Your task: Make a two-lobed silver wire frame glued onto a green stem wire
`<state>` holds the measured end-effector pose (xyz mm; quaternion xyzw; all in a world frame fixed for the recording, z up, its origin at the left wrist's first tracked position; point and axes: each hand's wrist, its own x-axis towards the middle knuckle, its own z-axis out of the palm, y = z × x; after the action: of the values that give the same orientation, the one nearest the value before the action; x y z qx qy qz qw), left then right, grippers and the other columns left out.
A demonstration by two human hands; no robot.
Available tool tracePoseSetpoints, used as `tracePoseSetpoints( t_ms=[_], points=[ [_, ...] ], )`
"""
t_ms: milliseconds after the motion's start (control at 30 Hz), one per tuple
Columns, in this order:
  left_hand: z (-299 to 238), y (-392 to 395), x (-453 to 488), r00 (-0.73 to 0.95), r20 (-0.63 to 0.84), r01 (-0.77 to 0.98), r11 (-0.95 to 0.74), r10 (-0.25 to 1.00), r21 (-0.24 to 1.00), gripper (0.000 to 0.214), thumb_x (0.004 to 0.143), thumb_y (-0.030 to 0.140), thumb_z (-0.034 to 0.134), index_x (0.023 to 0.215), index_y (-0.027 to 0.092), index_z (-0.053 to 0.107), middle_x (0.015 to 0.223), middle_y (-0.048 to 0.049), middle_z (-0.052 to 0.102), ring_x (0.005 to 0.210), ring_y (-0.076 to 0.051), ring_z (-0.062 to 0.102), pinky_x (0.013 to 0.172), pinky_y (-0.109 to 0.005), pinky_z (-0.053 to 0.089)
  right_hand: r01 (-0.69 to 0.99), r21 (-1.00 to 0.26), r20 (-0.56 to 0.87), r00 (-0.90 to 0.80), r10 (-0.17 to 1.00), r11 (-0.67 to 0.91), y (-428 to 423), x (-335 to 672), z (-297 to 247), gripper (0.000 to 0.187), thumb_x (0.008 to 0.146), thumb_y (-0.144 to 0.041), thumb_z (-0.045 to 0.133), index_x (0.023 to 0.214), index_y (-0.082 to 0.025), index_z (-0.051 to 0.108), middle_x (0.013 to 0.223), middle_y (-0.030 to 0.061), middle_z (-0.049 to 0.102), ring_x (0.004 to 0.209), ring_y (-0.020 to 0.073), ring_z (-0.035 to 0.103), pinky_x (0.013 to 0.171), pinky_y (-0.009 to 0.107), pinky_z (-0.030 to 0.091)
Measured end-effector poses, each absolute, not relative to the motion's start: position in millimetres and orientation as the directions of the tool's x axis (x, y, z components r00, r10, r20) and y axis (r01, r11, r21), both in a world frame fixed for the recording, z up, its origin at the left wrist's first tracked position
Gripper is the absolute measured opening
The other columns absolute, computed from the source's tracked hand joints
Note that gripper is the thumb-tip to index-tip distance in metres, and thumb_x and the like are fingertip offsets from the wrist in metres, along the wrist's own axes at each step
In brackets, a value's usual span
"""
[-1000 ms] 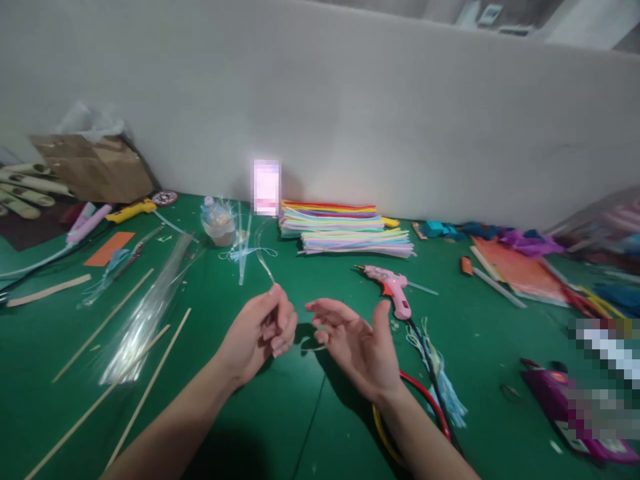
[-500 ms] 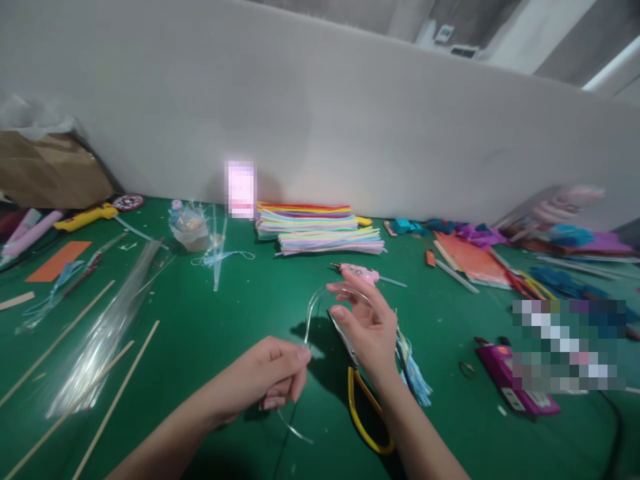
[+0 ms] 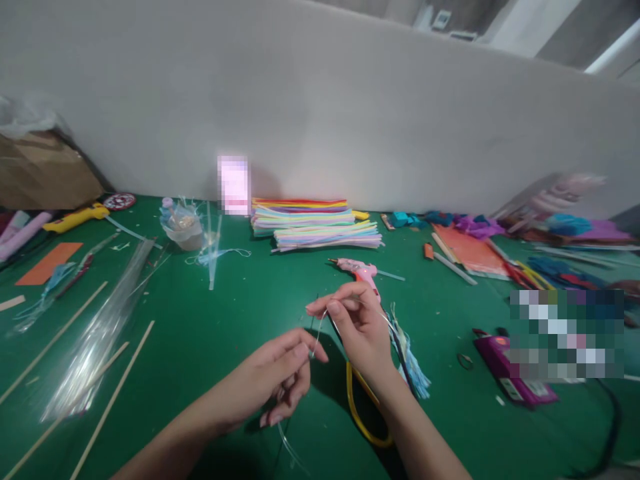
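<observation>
Right hand [image 3: 363,330] now pinching clear strand [image 3: 319,331], green tabletop [image 3: 225,320], grey wall [image 3: 325,120]

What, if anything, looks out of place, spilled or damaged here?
Pixelated blocks unnaturally hide part of the boxy purple device at right; a small white scrap lies stray beside it, like litter. No spill or damage stands out.

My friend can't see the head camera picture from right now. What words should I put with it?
A left hand and a right hand hold a thin clear strand above a green table. Beyond the hands lie a pink glue gun and bundles of colourful sticks; clear strips lie at the left.
</observation>
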<state>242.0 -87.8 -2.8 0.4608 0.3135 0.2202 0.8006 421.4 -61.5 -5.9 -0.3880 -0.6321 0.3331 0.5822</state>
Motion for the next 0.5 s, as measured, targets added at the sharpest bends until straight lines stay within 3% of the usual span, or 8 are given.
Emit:
tracePoseSetpoints(
  t_ms=[100, 267, 500],
  points=[
    [-1, -86, 244, 0.674, -0.269, -0.086, 0.435, 0.688, 0.896, 0.035, 0.096, 0.053, 0.049, 0.115, 0.024, 0.051, 0.06, 0.0088, 0.054, 0.033, -0.002, 0.038, 0.03, -0.011, 0.022, 0.187, -0.85, 0.494, -0.04, 0.868, 0.492, -62, 421, -4, 0.007, 0.096, -0.019, 0.057, 0.099, -0.025, 0.054, 0.085, -0.0008, 0.077, 0.079, 0.014, 0.075, 0.072, 0.027, 0.061],
    [1, -86, 246, 0.654, -0.231, -0.123, 0.403, 0.72, 0.907, 0.03, 0.096, 0.05, 0.052, 0.104, 0.021, 0.053, 0.055, 0.0088, 0.055, 0.031, 0.0, 0.033, 0.032, -0.009, 0.027, 0.394, -0.725, 0.594, -0.06, 0.802, 0.566, -63, 429, 1, 0.018, 0.093, -0.013, 0.06, 0.102, -0.024, 0.07, 0.095, 0.0024, 0.078, 0.085, 0.0146, 0.073, 0.077, 0.028, 0.058],
    [1, -85, 244, 0.649, -0.235, -0.135, 0.414, 0.723, 0.9, 0.026, 0.096, 0.047, 0.052, 0.098, 0.021, 0.051, 0.053, 0.0087, 0.055, 0.03, -0.001, 0.034, 0.03, -0.009, 0.024, 0.507, -0.558, 0.708, -0.122, 0.696, 0.657, -60, 436, 0, 0.031, 0.093, -0.011, 0.056, 0.118, -0.024, 0.069, 0.106, 0.0049, 0.077, 0.089, 0.0173, 0.073, 0.081, 0.033, 0.057]
  ],
)
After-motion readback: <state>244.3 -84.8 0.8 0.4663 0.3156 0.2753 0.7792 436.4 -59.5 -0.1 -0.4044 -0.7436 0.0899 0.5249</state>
